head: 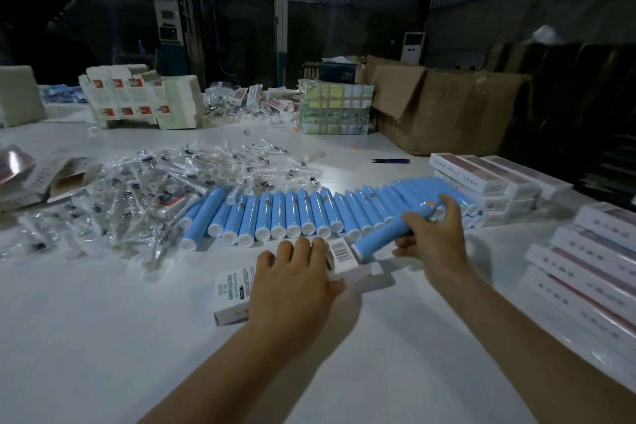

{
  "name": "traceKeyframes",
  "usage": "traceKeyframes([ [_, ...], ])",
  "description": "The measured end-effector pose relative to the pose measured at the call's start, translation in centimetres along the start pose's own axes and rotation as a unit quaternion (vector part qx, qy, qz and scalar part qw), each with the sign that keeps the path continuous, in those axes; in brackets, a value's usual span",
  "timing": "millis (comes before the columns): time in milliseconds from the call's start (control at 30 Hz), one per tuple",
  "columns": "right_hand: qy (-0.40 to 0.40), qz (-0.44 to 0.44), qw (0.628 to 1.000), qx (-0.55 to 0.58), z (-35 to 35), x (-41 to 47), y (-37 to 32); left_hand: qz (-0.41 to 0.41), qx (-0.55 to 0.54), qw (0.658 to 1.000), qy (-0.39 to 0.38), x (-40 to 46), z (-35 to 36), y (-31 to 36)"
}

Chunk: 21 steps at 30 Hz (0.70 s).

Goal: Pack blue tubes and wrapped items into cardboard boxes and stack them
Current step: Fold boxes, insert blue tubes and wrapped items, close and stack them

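Step in hand, as I read it: loading one tube into a small carton. The right hand (434,231) has its fingers curled round a blue tube (385,234), lifted off the row and angled w/ its white cap end pointing down-left at the open end of the box. The left hand (296,282) lies on top of the white carton (339,253), fingers over it and thumb against its side — pinning it to the table (103,337). The tube's cap sits just beside the barcode flap, not yet inside.

The rest of the blue tubes (285,217) lie in a neat row behind, caps toward the person. To their left, a loose heap of clear-wrapped items (144,189). Finished boxes are stacked on the right (585,265), more behind them (495,186).

Next move prob. needs the tube brought level w/ the carton mouth and slid straight in — the left hand keeping the flap open and the box from skating away. A wrapped item from the heap would then have to go in too, I'd guess, before closing and stacking.
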State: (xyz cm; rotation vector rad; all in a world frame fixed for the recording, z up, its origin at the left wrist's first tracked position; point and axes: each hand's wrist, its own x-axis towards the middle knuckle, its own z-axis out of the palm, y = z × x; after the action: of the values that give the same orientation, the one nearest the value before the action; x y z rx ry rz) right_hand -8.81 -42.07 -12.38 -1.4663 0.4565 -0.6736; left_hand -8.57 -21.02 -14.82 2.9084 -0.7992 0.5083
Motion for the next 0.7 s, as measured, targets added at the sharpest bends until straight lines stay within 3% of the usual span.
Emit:
traceKeyframes([
  [200,-0.040,0.021,0.997,0.060,1.6,-3.4,0.8,-0.020,-0.005,0.999,0.039,-0.4,-0.6,-0.3],
  [400,-0.105,-0.019,0.992,-0.061,2.3,-5.5,1.8,-0.023,-0.007,0.999,0.046,-0.5,-0.9,-0.7],
  [700,-0.044,0.031,0.998,-0.027,1.7,-4.0,1.2,0.017,-0.002,0.999,-0.036,-0.4,-0.9,-0.7],
])
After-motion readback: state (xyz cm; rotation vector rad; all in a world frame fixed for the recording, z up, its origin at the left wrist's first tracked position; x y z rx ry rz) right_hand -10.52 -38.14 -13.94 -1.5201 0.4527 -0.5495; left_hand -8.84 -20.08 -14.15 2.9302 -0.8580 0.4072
